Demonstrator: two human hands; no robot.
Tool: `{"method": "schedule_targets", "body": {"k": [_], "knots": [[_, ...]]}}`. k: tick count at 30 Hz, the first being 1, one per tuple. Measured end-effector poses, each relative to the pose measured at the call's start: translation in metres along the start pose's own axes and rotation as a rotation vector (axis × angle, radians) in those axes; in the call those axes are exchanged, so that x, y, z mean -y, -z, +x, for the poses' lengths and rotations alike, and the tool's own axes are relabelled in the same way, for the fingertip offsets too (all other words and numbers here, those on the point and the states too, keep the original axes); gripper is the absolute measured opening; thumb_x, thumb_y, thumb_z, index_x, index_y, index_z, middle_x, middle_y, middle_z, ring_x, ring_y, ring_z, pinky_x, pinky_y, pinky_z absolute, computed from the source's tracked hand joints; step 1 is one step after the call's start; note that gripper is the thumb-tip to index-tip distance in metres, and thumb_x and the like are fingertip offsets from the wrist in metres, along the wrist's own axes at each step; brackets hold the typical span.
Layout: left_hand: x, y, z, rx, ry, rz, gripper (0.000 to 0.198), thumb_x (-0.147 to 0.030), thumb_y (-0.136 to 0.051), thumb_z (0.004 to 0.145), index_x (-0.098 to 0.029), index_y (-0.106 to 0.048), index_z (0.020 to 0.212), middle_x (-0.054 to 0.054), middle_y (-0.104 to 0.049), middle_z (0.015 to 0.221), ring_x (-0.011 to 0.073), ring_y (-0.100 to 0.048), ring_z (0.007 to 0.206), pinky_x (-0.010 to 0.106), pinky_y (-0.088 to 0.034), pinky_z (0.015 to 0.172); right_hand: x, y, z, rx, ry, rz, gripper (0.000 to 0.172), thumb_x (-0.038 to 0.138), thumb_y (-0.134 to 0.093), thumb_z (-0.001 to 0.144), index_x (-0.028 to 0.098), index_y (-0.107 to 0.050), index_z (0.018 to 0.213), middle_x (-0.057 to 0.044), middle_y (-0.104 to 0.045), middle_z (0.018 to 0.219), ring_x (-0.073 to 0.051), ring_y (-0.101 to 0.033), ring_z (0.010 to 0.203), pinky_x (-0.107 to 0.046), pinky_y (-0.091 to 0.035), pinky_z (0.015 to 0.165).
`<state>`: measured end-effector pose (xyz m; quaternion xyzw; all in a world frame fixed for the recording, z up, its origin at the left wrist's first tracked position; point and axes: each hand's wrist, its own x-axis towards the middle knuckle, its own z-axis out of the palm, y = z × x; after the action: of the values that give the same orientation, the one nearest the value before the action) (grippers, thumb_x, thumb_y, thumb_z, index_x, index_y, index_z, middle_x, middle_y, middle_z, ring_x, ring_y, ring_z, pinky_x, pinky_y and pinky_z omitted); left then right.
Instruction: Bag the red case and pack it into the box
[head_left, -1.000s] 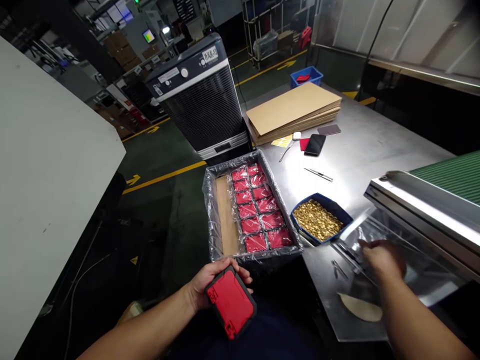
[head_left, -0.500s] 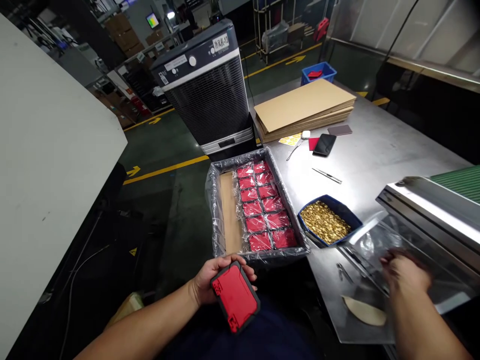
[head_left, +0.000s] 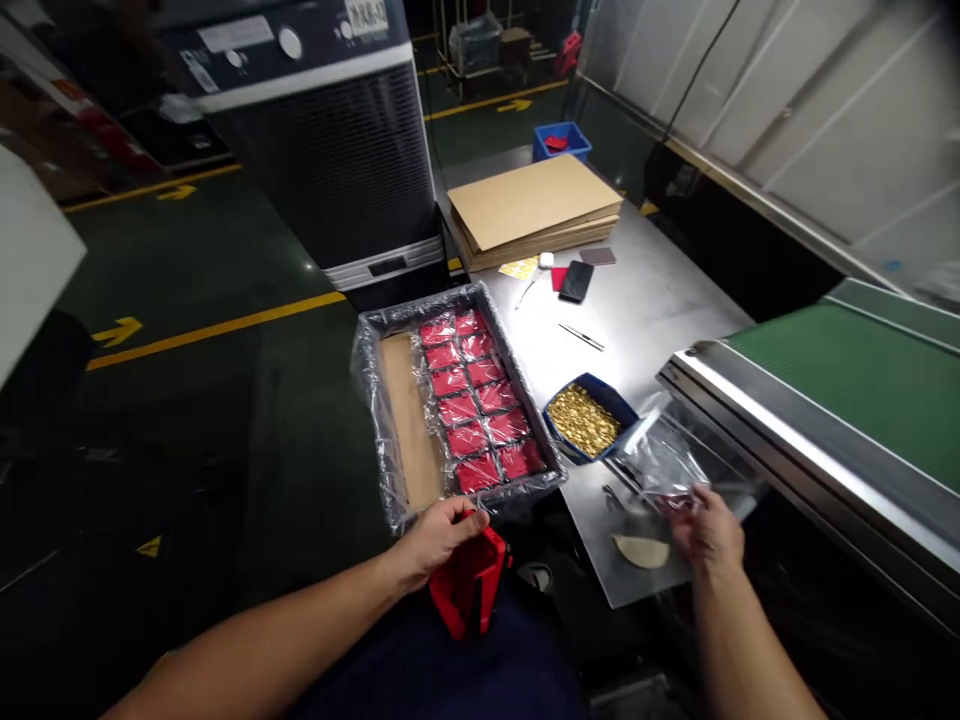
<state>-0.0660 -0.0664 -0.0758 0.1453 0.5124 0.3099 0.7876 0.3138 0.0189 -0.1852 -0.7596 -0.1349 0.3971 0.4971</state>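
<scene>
My left hand (head_left: 439, 535) grips a red and black plastic case (head_left: 471, 585), turned on edge above my lap. My right hand (head_left: 705, 530) pinches a clear plastic bag (head_left: 664, 462) lifted off the steel table (head_left: 675, 300). In front of my left hand stands a plastic-lined box (head_left: 375, 400) holding two rows of bagged red cases (head_left: 476, 405), with a bare cardboard strip at its left side. A blue tray of small brass parts (head_left: 585, 420) sits between the box and the bag.
A tan oval piece (head_left: 641, 550) and tweezers (head_left: 581, 337) lie on the table. Further back are a black phone (head_left: 576, 281), a stack of cardboard sheets (head_left: 532, 205) and a blue bin (head_left: 561, 142). A green conveyor (head_left: 847, 385) runs at right; a large cooling unit (head_left: 322, 150) stands behind the box.
The view swung left and down. My left hand turned the red case from flat to on edge. My right hand lifted a clear bag off the pile toward me.
</scene>
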Motion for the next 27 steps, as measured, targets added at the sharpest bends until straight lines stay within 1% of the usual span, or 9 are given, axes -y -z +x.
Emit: {"method": "schedule_targets", "body": {"k": [3,7,10,13,16,20,23,25,27], "knots": [[-0.007,-0.014,0.011,0.083,0.151,0.059,0.058,-0.067,-0.072,0.069,-0.012,-0.062,0.079,0.006,-0.068,0.072,0.0142,-0.062,0.064,0.024,-0.046,0.063,-0.002,0.018,-0.056,0.092,-0.178,0.123,0.023,0.027,-0.075,0.069,0.014,-0.059,0.079,0.003,-0.059,0.061,-0.01,-0.058,0.053,-0.026,-0.056,0.056],[-0.014,-0.034,0.02,0.284,0.397,0.148,0.075,-0.074,-0.071,0.062,-0.011,-0.07,0.103,0.012,-0.072,0.097,0.0214,-0.065,0.086,0.032,-0.05,0.084,-0.017,0.038,-0.145,0.15,-0.303,0.219,0.049,0.026,-0.089,0.046,0.009,-0.067,0.087,-0.007,-0.071,0.076,-0.013,-0.063,0.06,-0.022,-0.055,0.055],[-0.008,-0.048,0.024,0.409,0.505,0.304,0.077,-0.07,-0.076,0.059,-0.011,-0.072,0.107,0.014,-0.071,0.104,0.0209,-0.065,0.087,0.031,-0.047,0.085,-0.034,0.044,-0.207,0.062,-0.356,0.254,0.054,0.04,-0.092,0.047,0.011,-0.065,0.085,-0.007,-0.072,0.072,-0.014,-0.063,0.055,-0.022,-0.053,0.049],[0.009,-0.063,0.025,0.444,0.537,0.45,0.077,-0.079,-0.07,0.057,-0.008,-0.074,0.09,0.011,-0.071,0.086,0.0159,-0.06,0.07,0.028,-0.045,0.072,-0.049,0.04,-0.255,-0.089,-0.362,0.31,0.048,0.048,-0.087,0.056,0.017,-0.055,0.074,0.004,-0.062,0.055,-0.008,-0.053,0.045,-0.017,-0.045,0.042],[0.029,-0.078,0.026,0.43,0.542,0.597,0.076,-0.082,-0.071,0.046,-0.012,-0.065,0.073,0.003,-0.062,0.065,0.0127,-0.052,0.056,0.027,-0.04,0.059,-0.054,0.031,-0.284,-0.144,-0.346,0.394,0.046,0.047,-0.085,0.062,0.02,-0.051,0.077,0.008,-0.06,0.056,-0.008,-0.053,0.046,-0.017,-0.041,0.042],[0.049,-0.096,0.028,0.475,0.533,0.824,0.066,-0.062,-0.088,0.037,-0.017,-0.056,0.074,-0.003,-0.056,0.061,0.0111,-0.047,0.052,0.025,-0.034,0.052,-0.045,0.032,-0.31,-0.005,-0.359,0.512,0.046,0.044,-0.083,0.066,0.019,-0.061,0.097,-0.001,-0.072,0.083,-0.015,-0.064,0.063,-0.023,-0.047,0.049],[0.059,-0.106,0.023,0.561,0.477,0.975,0.051,-0.053,-0.086,0.052,-0.016,-0.056,0.072,-0.003,-0.054,0.059,0.0094,-0.045,0.049,0.024,-0.032,0.049,-0.043,0.052,-0.328,0.069,-0.37,0.573,0.049,0.043,-0.081,0.068,0.016,-0.065,0.105,-0.007,-0.072,0.094,-0.019,-0.066,0.074,-0.027,-0.052,0.055],[0.067,-0.109,0.015,0.596,0.422,1.077,0.042,-0.049,-0.08,0.066,-0.015,-0.056,0.068,-0.004,-0.052,0.056,0.0078,-0.042,0.046,0.022,-0.03,0.046,-0.049,0.073,-0.34,0.022,-0.381,0.585,0.048,0.042,-0.083,0.064,0.015,-0.066,0.1,-0.007,-0.072,0.093,-0.018,-0.066,0.076,-0.028,-0.054,0.06],[0.077,-0.109,0.004,0.611,0.381,1.169,0.037,-0.044,-0.074,0.076,-0.014,-0.055,0.066,-0.005,-0.049,0.052,0.0069,-0.039,0.043,0.021,-0.027,0.044,-0.061,0.095,-0.349,-0.082,-0.375,0.58,0.046,0.046,-0.086,0.057,0.017,-0.064,0.086,-0.002,-0.069,0.077,-0.014,-0.062,0.068,-0.026,-0.053,0.06]]}}
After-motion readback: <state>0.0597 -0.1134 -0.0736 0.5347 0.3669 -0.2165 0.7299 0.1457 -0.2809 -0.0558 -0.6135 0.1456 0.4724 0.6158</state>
